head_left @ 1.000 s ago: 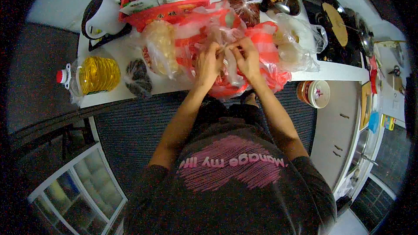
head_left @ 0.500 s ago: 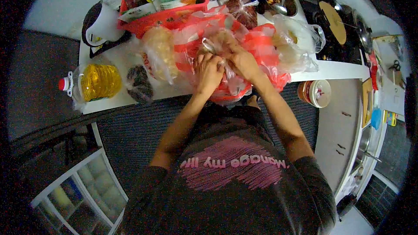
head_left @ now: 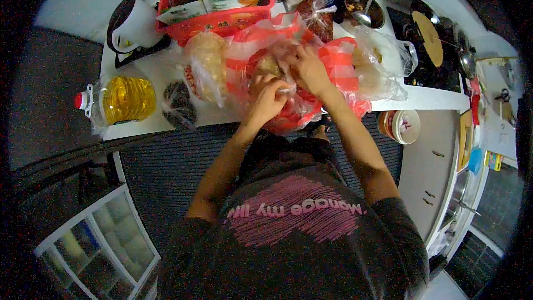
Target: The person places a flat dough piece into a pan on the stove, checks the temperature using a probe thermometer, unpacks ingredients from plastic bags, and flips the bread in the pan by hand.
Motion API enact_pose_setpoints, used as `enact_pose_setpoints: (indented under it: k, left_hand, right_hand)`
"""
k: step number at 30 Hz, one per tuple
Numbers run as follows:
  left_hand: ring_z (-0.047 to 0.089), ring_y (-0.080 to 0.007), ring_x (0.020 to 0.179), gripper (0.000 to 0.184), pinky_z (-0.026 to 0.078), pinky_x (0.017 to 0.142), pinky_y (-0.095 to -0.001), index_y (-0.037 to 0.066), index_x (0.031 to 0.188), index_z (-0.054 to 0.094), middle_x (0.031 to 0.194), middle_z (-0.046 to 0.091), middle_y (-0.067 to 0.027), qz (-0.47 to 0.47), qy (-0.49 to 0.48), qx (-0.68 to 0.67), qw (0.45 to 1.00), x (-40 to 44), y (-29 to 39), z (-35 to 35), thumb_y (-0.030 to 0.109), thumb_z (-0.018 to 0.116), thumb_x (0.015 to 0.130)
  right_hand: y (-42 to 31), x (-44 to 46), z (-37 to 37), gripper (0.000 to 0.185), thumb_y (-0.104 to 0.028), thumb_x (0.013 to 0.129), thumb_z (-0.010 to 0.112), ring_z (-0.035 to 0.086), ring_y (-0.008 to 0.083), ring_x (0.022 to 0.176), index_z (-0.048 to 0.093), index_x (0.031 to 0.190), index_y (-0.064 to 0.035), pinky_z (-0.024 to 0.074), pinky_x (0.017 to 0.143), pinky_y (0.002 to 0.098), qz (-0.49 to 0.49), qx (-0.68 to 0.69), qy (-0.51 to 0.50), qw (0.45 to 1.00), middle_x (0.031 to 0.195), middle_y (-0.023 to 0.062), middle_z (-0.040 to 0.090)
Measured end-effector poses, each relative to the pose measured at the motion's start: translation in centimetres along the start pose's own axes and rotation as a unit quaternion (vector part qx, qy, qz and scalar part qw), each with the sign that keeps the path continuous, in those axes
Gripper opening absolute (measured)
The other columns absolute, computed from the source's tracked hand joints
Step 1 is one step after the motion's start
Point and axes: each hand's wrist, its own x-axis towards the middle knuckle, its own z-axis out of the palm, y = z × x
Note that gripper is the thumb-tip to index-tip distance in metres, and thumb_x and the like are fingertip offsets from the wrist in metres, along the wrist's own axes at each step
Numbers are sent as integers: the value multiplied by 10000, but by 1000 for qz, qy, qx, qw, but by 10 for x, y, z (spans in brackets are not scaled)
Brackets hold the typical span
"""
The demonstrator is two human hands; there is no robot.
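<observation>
A red-and-white striped plastic bag [head_left: 340, 61] lies spread on the counter in front of me, with a clear plastic bag [head_left: 288, 58] inside its opening. My left hand [head_left: 268, 99] is closed, thumb and fingers pinching the clear film on the near side. Just right of it, my right hand [head_left: 308, 71] has its fingers bent into the same clear bag and grips its film. Something pale brownish shows through the plastic beside my left fingers; I cannot make out what it is.
Left of the bags are a bag of pale food [head_left: 206, 64], a bag of dark pieces [head_left: 179, 103], an oil bottle [head_left: 129, 100] and a white jug [head_left: 136, 25]. Behind stands a red basket [head_left: 222, 21]. To the right are a pot [head_left: 379, 16], a stove [head_left: 444, 76] and a bucket [head_left: 408, 126].
My left thumb and fingers have drawn into a clearer pinch on the film. My right hand stays in the clear bag, slightly shifted. The whole view has tilted a little.
</observation>
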Motion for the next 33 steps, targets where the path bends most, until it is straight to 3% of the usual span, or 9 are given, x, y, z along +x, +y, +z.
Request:
enact_pose_setpoints:
  k: [3,9,13,16,22,25,28,32,33]
  left_hand:
    - [475,-268,884,172,343,790,-398,118,842,582,870,594,-40,4,-46,-13,999,3,7,8,112,626,677]
    - [498,-296,876,248,333,824,-438,125,976,547,819,599,-80,25,-46,52,997,-5,17,4,113,566,729]
    - [488,-277,894,234,321,835,-418,107,950,582,854,590,-74,47,-103,148,982,-8,32,-25,99,564,717]
    - [470,-249,925,246,322,824,-396,97,959,603,934,579,-72,83,-144,215,962,-14,35,-41,102,554,718]
    - [416,-289,1073,276,312,901,-449,155,967,632,1140,510,-104,84,-154,219,960,-29,44,-47,92,521,723]
    - [394,-293,1111,292,308,904,-449,148,1009,619,1197,473,-119,92,-167,244,951,-21,44,-40,116,501,745]
    - [395,-282,1110,310,313,887,-442,117,1064,592,1198,462,-139,112,-156,265,945,-16,44,-38,169,477,781]
    - [353,-298,1162,300,297,902,-477,166,1063,604,1271,404,-158,99,-178,287,936,-12,43,-46,199,484,789]
    - [343,-297,1173,293,291,907,-481,173,1057,609,1280,396,-160,109,-178,293,933,-12,42,-49,204,484,794]
  right_hand:
    - [8,6,7,441,-148,675,599,477,310,960,555,1113,-133,446,784,352,-35,-98,-22,994,1094,113,511]
    - [15,8,-4,323,-204,769,565,561,349,752,545,1054,-54,465,641,423,231,73,36,969,913,193,575]
    - [9,-5,-21,254,-203,789,542,572,363,663,521,948,-6,451,595,431,300,159,115,934,707,190,581]
    - [4,-27,-30,242,-195,789,544,578,360,670,516,938,-6,447,588,427,339,126,52,931,734,196,585]
    - [-11,-56,-46,222,-215,808,521,576,365,734,542,947,-44,467,641,445,345,106,-8,932,801,197,592]
    - [-7,-48,-41,225,-155,796,501,536,327,884,577,985,-60,461,736,402,101,-22,76,992,950,174,568]
    - [-1,-38,-39,308,-64,653,585,453,318,1011,603,961,-69,445,770,396,39,-12,-32,999,1107,108,509]
    - [22,-22,-27,285,-65,639,583,548,329,851,615,921,-41,456,739,391,150,64,127,978,911,148,580]
    - [21,-15,-38,256,-75,649,574,580,335,756,614,893,-9,467,700,389,210,46,57,975,849,170,599]
